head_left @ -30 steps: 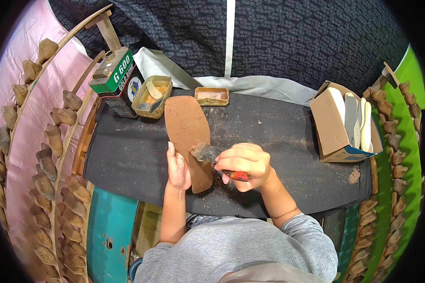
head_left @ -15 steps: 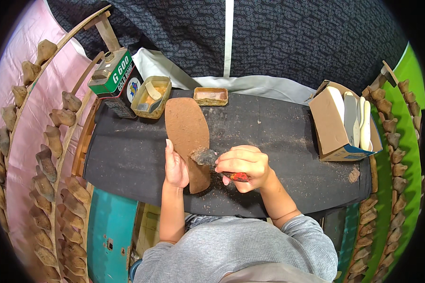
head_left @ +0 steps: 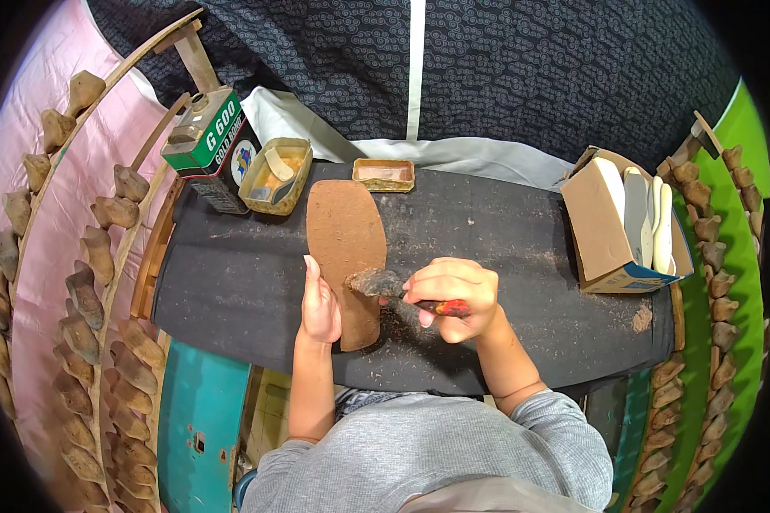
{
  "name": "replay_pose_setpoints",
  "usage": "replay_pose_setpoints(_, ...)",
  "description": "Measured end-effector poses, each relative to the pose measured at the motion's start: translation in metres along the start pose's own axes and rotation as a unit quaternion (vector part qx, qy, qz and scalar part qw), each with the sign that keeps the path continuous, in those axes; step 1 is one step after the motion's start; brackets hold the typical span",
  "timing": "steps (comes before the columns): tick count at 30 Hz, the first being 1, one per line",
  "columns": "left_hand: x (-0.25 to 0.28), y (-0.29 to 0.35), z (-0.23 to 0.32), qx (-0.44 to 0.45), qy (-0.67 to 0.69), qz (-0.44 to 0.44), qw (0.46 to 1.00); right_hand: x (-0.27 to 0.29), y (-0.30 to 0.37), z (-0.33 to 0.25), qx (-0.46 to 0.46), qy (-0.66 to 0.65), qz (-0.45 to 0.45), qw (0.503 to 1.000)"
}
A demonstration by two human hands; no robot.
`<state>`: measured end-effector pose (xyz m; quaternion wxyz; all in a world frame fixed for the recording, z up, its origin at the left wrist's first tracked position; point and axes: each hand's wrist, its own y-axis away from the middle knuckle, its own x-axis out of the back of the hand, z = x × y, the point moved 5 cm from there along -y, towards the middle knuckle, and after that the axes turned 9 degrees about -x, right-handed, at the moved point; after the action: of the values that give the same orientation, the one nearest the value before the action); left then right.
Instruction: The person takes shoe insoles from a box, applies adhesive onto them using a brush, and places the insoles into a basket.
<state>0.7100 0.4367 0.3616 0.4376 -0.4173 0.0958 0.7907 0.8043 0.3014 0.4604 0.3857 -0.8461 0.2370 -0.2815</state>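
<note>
A long brown sole-shaped slab stands lengthwise over the table, wide at its far end and narrowing at the waist. My left hand grips its left edge near the lower half, the thumb along the side and the other fingers partly hidden behind. In my right hand is a crusted brush with a red-and-black handle, fingers wrapped round it. Its grey-brown clumped head touches the slab's right side near the middle. Part of the brush is hidden by the fingers.
Beyond the slab sit a small shallow tin, a glue-stained tub holding flat pieces, and a green-and-black can. At right, a cardboard box holds white and grey soles. Wooden shoe lasts line racks on both sides. Brown crumbs dot the black cloth.
My right hand and the brush have shifted slightly right and a little away from me. The slab's far end has swung slightly right. My left hand keeps its hold.
</note>
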Motion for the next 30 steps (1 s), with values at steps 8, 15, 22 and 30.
replay_pose_setpoints(8,-0.001,0.003,-0.004,0.029,-0.014,-0.055,0.998,0.009,0.0,-0.001,0.004,0.002,0.026,1.0)
replay_pose_setpoints(15,0.0,0.006,-0.01,0.054,-0.023,-0.072,0.996,0.019,0.0,-0.003,0.007,0.031,0.079,0.996)
replay_pose_setpoints(22,-0.001,0.012,-0.02,0.088,-0.007,-0.092,0.992,0.027,-0.011,-0.011,0.014,0.161,0.189,0.969)
replay_pose_setpoints(30,-0.005,0.008,-0.016,0.076,-0.038,-0.065,0.994,0.008,-0.016,-0.007,0.051,0.14,0.111,0.983)
